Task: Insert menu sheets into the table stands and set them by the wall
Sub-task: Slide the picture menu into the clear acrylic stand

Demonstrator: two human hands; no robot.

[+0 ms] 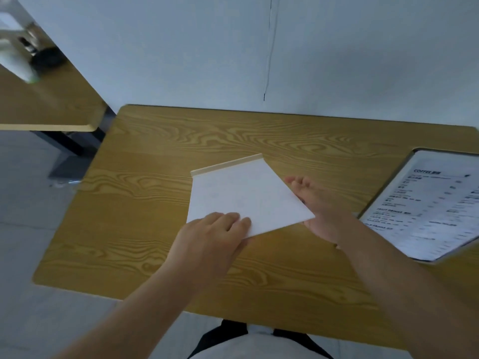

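Note:
A table stand [246,195] with a pale wooden base strip along its far edge lies tilted over the middle of the wooden table [155,156], showing a blank white face. My left hand [212,237] grips its near left corner, fingers on top. Along the stand's right edge rests my right hand [318,206], palm up beneath it with the fingertips showing past the edge. Both hands hold the stand. A printed menu sheet [427,206] with a "COFFEE" heading lies flat on the table at the far right.
A white wall [181,47] runs along the table's far edge. A second wooden table [46,107] stands at the upper left with blurred bottles and a dark object on it. Grey floor lies to the left.

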